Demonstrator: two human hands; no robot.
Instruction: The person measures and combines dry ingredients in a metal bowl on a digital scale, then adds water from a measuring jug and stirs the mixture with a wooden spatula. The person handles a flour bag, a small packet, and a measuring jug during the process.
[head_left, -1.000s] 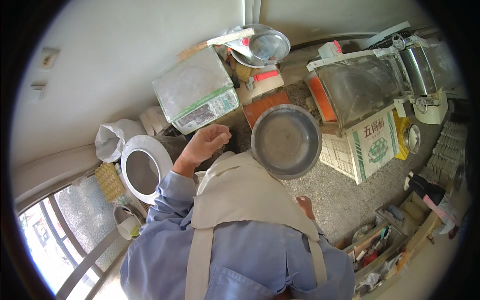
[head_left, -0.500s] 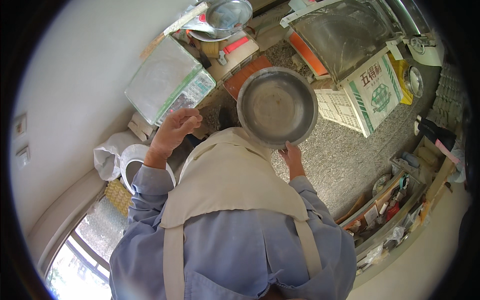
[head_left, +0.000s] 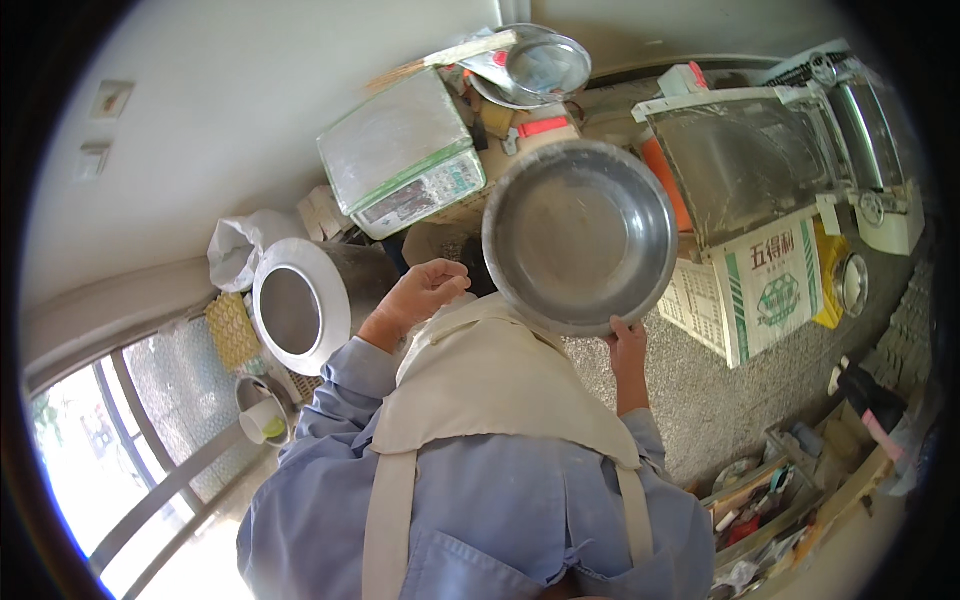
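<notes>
A wide, round metal basin (head_left: pixel 570 235) is in front of me, its hollow side showing and its bottom marked with pale smears. My right hand (head_left: pixel 628 352) pinches its near rim, the thumb over the edge and the other fingers mostly hidden beneath. My left hand (head_left: pixel 425 295) hovers left of the basin by the top of my cream apron (head_left: pixel 480 390). Its fingers curl together, and nothing shows in them. Ahead of that hand stands a scale (head_left: pixel 400 150) with a flat, dusty grey top and a green-edged front panel.
At my left is a bin with a white rim (head_left: pixel 335 320), beside a white sack (head_left: pixel 238 255). A red-handled scraper (head_left: pixel 540 128) and metal bowls (head_left: pixel 545 65) lie beyond the basin. To the right are a dusty machine (head_left: pixel 750 160), a printed carton (head_left: pixel 775 290) and an open drawer of tools (head_left: pixel 770 500).
My view has turned toward the left, bringing more of the window and bin into sight. The basin, still in my right hand, looks larger and nearer. My left hand has come closer to the apron.
</notes>
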